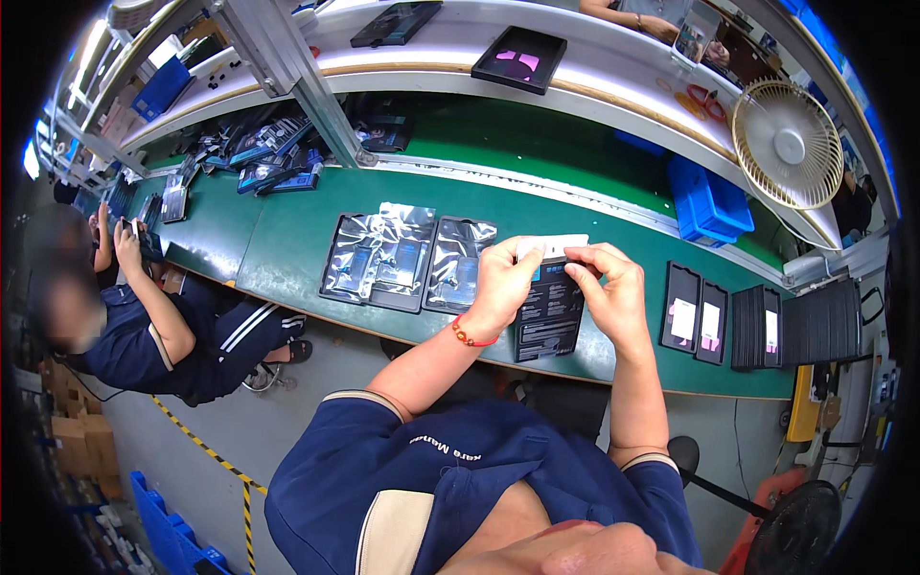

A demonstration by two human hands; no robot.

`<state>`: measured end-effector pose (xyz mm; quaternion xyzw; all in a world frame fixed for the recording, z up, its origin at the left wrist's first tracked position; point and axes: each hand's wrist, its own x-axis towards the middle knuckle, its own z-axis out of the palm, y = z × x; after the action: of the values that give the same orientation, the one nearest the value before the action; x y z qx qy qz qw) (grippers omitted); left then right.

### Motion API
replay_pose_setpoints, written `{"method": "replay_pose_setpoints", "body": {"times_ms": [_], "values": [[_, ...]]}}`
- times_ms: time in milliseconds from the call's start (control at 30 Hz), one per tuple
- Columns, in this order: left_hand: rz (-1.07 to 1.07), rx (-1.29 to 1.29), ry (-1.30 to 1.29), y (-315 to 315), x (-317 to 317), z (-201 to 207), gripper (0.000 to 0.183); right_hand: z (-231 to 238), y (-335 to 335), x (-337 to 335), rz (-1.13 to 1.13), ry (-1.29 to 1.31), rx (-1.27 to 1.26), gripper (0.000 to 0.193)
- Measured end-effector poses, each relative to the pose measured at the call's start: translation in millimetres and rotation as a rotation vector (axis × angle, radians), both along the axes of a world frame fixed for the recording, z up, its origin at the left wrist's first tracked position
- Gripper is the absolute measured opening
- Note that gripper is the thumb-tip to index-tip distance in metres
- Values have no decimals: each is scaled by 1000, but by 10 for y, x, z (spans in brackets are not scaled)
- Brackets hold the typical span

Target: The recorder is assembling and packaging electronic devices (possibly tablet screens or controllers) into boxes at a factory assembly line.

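Upright between my hands at the table's front edge is a flat black retail box (548, 321) with small pale print. A white flat piece (567, 244) shows at its top end; whether it is a flap or an insert I cannot tell. My left hand (496, 286), with a red bracelet at the wrist, is closed on the box's upper left side, thumb near the white piece. My right hand (613, 287) pinches the upper right corner with bent fingers. Just left of my left hand lie black trays (331, 287) holding clear, shiny plastic bags (398, 259) with dark contents.
To the right stand black trays (681, 287) with white and pink pieces, beside a long row of black trays (822, 321). Blue bins (709, 206) and a fan (788, 144) are behind. Packages (273, 153) pile up far left; a co-worker (144, 326) sits there. A shelf (412, 72) spans the back.
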<state>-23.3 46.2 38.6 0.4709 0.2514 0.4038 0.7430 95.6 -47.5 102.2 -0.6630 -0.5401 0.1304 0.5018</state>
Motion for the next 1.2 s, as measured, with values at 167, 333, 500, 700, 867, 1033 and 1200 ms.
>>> {"method": "replay_pose_setpoints", "body": {"times_ms": [167, 333, 500, 700, 867, 1033, 1200], "values": [[164, 283, -19, -77, 33, 157, 17, 212, 15, -12, 9, -83, 57, 22], [292, 504, 28, -77, 91, 245, 18, 184, 81, -59, -25, -73, 175, 20], [320, 514, -6, -160, 127, 279, 17, 109, 120, -60, -81, -73, 199, 12], [304, 534, -5, -176, 126, 286, 17, 120, 130, -69, -145, 12, 186, 7], [310, 592, -19, -192, 133, 285, 18, 127, 140, -101, -157, -58, 206, 7], [293, 573, -27, -209, 135, 268, 18, 79, 125, -89, -172, -147, 269, 8], [305, 609, -17, -222, 128, 272, 19, 197, 108, -95, -145, 5, 205, 14]]}}
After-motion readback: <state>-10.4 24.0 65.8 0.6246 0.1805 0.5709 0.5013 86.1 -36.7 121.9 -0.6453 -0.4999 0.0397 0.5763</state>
